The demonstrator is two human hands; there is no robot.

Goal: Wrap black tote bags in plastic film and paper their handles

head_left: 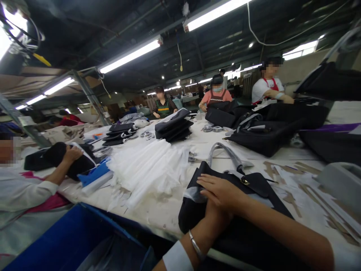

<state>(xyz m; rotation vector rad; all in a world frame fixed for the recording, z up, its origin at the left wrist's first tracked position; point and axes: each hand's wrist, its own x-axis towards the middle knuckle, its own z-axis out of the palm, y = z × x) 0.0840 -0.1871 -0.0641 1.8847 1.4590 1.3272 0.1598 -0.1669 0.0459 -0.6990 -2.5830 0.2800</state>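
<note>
A black handbag (pixel 194 210) lies at the table's near edge, with a grey wrapped handle (pixel 218 148) standing up and a gold-coloured clasp (pixel 244 181) by the flap. My right hand (pixel 218 190) rests across the bag's upper left, fingers stretched out close to a strip of clear film (pixel 194 194). Below it is my left hand (pixel 217 220), a silver bangle (pixel 195 242) at its wrist. It presses against the bag under the right hand, and its fingers are hidden.
White sheets (pixel 149 165) are heaped left of the bag. Stacked black bags (pixel 173 128) stand behind. Paper strips (pixel 313 192) lie at right. A blue bin (pixel 70 237) sits below the table edge. A co-worker's hand (pixel 73 153) holds a black piece at left; other people work across the table.
</note>
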